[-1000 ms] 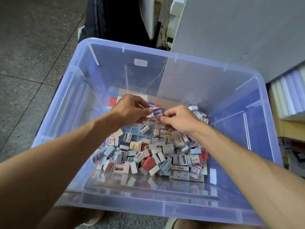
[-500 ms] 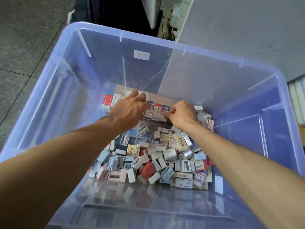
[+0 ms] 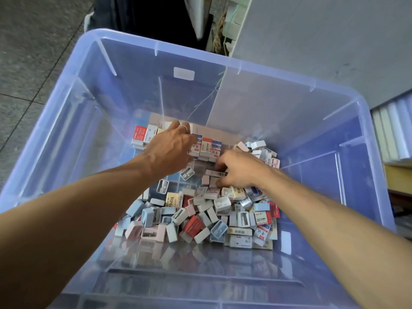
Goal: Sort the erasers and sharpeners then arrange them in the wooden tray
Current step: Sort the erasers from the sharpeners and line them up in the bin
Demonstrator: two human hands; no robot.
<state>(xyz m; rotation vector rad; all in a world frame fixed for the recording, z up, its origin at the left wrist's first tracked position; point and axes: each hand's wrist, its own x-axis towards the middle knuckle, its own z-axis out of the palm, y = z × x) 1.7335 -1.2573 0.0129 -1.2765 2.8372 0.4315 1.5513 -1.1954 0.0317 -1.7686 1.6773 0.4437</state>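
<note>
A wooden tray (image 3: 223, 133) lies at the far end of a clear blue plastic bin (image 3: 107, 90). A row of upright erasers (image 3: 208, 147) stands in it, with a red eraser (image 3: 139, 133) at its left end. My left hand (image 3: 171, 148), a ring on one finger, rests with straight fingers on the row's left part. My right hand (image 3: 242, 170) is just in front of the row, its fingers and thumb curled round a white barcoded eraser (image 3: 214, 173) at the top of the loose pile. That mixed pile of erasers and sharpeners (image 3: 200, 217) fills the bin's floor.
The bin stands on a grey tiled floor (image 3: 33, 52). A grey cabinet wall (image 3: 323, 41) rises behind it on the right, with stacked white sheets (image 3: 394, 130) on a shelf beside it. Dark fabric (image 3: 145, 14) hangs behind the bin's far rim.
Both hands carried an eraser from above the pile to the row in the tray. My right hand has since dropped back onto the pile; my left hand stays on the row.
</note>
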